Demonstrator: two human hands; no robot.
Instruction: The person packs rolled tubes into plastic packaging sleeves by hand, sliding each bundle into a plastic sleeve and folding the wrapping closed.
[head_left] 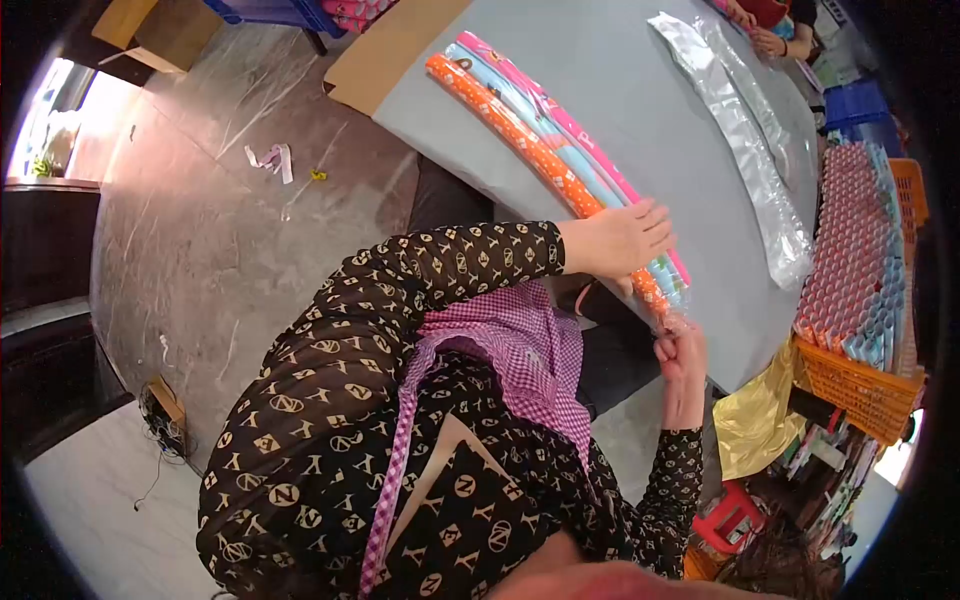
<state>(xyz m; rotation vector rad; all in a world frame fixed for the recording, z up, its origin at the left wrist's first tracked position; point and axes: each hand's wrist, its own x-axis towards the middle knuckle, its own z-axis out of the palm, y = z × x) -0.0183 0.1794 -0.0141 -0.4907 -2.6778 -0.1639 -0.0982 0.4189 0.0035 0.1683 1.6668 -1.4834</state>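
Three wrapping paper rolls lie side by side at the table edge: an orange patterned roll [520, 138], a light blue printed roll [575, 160] and a pink roll [545, 103]. Clear shiny plastic covers at least their near end. My left hand [620, 240] lies across the rolls near that end, its fingers stretched out flat. At the near tip, my right hand [684, 352] is closed, with curled fingers pinching the loose end of the clear plastic sleeve [672, 318]. Part of the rolls is hidden under my left hand.
Flat clear plastic sleeves [730, 130] lie on the grey table [680, 140]. An orange crate [850, 385] at the right holds many rolls [855, 245]. A co-worker's hands [768, 40] show at the far edge. Cardboard [390, 55] lies on the far-left corner.
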